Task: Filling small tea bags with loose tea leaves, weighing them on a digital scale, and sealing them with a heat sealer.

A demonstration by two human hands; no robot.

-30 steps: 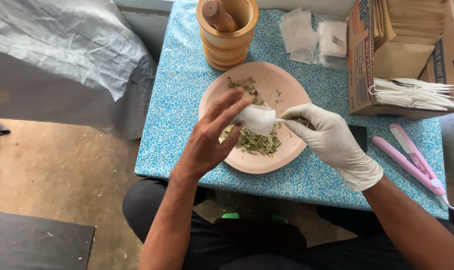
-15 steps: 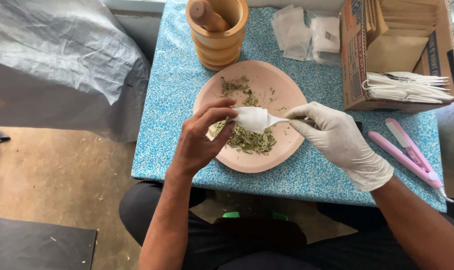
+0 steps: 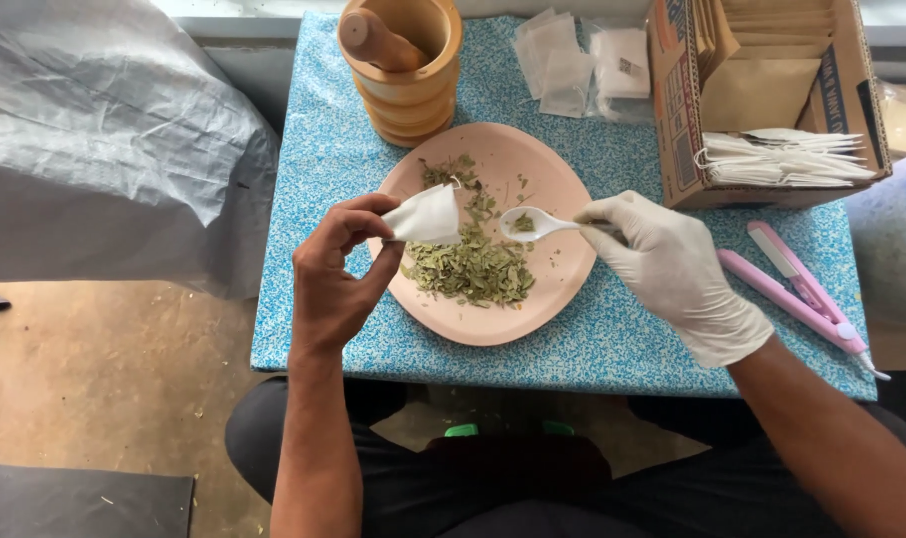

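Observation:
My bare left hand (image 3: 335, 271) pinches a small white paper sachet (image 3: 425, 215) over the left side of a pink plate (image 3: 563, 289). A pile of dried green leaf pieces (image 3: 470, 267) lies on the plate. My right hand (image 3: 672, 267), in a white glove, holds a white plastic spoon (image 3: 535, 223) with a little of the leaves in its bowl. The spoon's bowl hovers just right of the sachet, a short gap between them.
A wooden mortar with a pestle (image 3: 403, 62) stands behind the plate. Empty white sachets (image 3: 578, 60) lie at the back. A cardboard box (image 3: 772, 95) of brown and white packets sits at the right, a pink flat sealer tool (image 3: 797, 297) near it. Grey sheeting (image 3: 104, 139) covers the left.
The spoon has drawn back out of the sachet to the right and now carries leaves. My left hand has shifted the sachet slightly left.

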